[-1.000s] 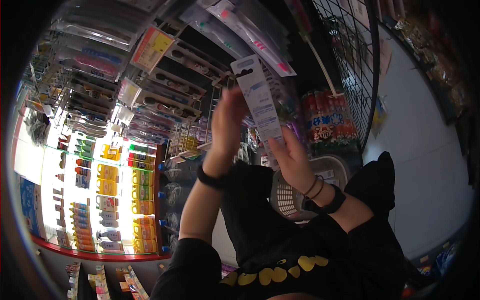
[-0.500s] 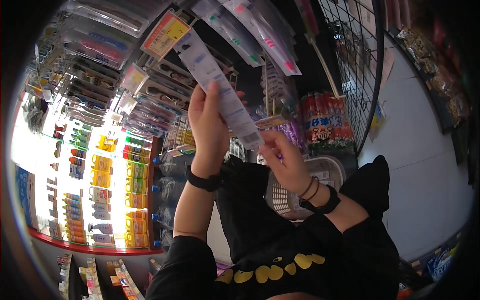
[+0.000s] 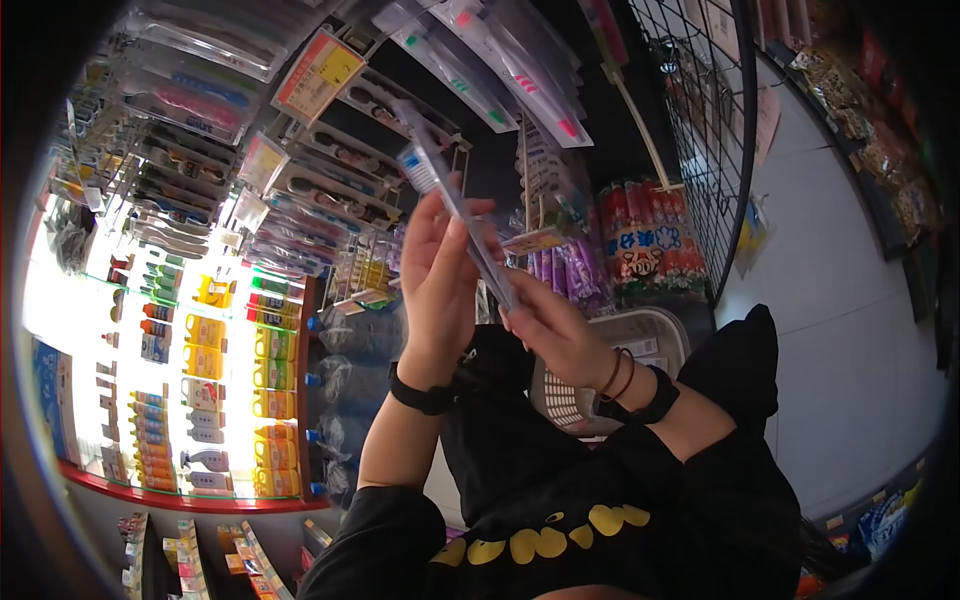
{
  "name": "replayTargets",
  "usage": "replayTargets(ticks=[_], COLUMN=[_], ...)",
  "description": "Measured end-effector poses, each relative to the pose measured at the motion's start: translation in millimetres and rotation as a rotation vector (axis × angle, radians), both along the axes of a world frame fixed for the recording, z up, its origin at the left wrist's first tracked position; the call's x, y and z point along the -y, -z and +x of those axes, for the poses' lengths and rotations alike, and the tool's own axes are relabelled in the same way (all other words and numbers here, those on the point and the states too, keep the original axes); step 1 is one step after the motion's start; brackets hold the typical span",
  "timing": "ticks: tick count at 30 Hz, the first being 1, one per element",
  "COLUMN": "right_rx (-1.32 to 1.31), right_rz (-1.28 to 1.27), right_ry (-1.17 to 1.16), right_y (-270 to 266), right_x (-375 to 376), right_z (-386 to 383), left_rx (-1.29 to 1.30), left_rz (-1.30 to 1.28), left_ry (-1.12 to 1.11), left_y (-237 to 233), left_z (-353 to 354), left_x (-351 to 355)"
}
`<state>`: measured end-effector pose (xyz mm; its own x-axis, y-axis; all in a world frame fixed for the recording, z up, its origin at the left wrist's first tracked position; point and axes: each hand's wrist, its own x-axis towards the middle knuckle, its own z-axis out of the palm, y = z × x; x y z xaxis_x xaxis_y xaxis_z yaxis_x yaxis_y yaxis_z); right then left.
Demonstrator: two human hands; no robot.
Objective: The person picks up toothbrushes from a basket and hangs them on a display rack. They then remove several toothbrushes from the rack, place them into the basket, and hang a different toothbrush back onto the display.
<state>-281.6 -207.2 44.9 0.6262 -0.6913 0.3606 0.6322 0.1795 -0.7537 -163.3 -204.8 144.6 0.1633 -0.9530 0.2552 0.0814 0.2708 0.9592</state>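
Observation:
A long narrow toothbrush pack (image 3: pixel 440 190) is held edge-on in front of me, a blue brush head visible at its upper end. My left hand (image 3: pixel 438 280) grips its middle with fingers wrapped along the pack. Its lower end is pinched by my right hand (image 3: pixel 550 330). Both wrists wear dark bands. The pack is raised before a display of hanging toothbrush packs (image 3: pixel 330 190).
Bright shelves of yellow and green bottles (image 3: pixel 215 370) are at the left. A white plastic basket (image 3: pixel 620 350) sits behind my right wrist. Red packaged goods (image 3: pixel 650 240) and a black wire grid panel (image 3: pixel 700 120) stand at the right, beside a pale floor.
The pack has turned from showing its printed back to edge-on, with the brush head now visible. My left hand has shifted from behind the pack to gripping its middle.

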Motion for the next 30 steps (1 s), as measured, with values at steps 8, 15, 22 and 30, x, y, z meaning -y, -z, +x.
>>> replayTargets(ticks=[8,15,22,30], right_rx=[-0.168,-0.232,-0.266,-0.261], right_rz=[-0.23,-0.252,-0.314,-0.335], right_ry=[0.283,0.407,0.438,0.443], right_y=[5,1,0,1], right_x=[3,10,9,9], right_z=[5,-4,-3,0], left_rx=[0.153,0.377,0.234,0.282], left_rz=[-0.151,-0.354,-0.237,-0.209], left_ry=[-0.297,-0.466,-0.409,-0.365], left_y=[-15,-28,-34,-36], left_z=[8,19,20,39], left_x=[21,50,61,111])
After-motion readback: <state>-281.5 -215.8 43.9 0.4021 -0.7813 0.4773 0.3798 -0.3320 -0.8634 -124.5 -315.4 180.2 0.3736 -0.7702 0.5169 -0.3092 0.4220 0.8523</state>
